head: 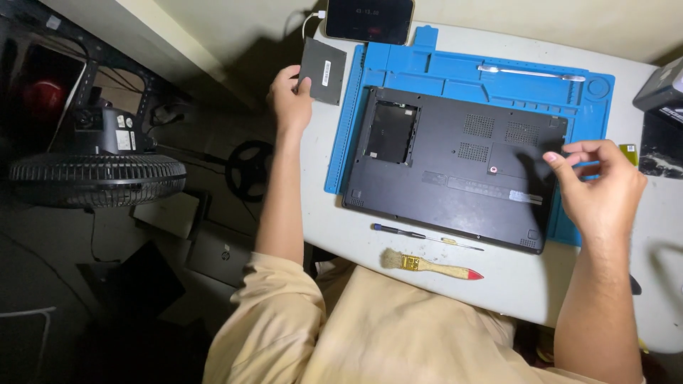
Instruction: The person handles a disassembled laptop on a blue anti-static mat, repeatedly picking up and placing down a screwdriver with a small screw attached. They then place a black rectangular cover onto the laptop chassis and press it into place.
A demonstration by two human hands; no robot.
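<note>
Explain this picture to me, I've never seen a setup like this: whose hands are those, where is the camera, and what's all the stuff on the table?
There is no machine here. The camera sits on a person's head and looks down at their own two bare hands over a white table. On a blue work mat lies a dark laptop, turned bottom side up, with one rectangular bay open. The left hand touches a flat dark rectangular drive at the table's far left edge. The right hand hovers over the laptop's right end with fingertips pinched; whether it holds something tiny cannot be told. Near the front edge lie a screwdriver and a wooden-handled brush. A phone lies at the far edge, and a fan stands on the floor.
</note>
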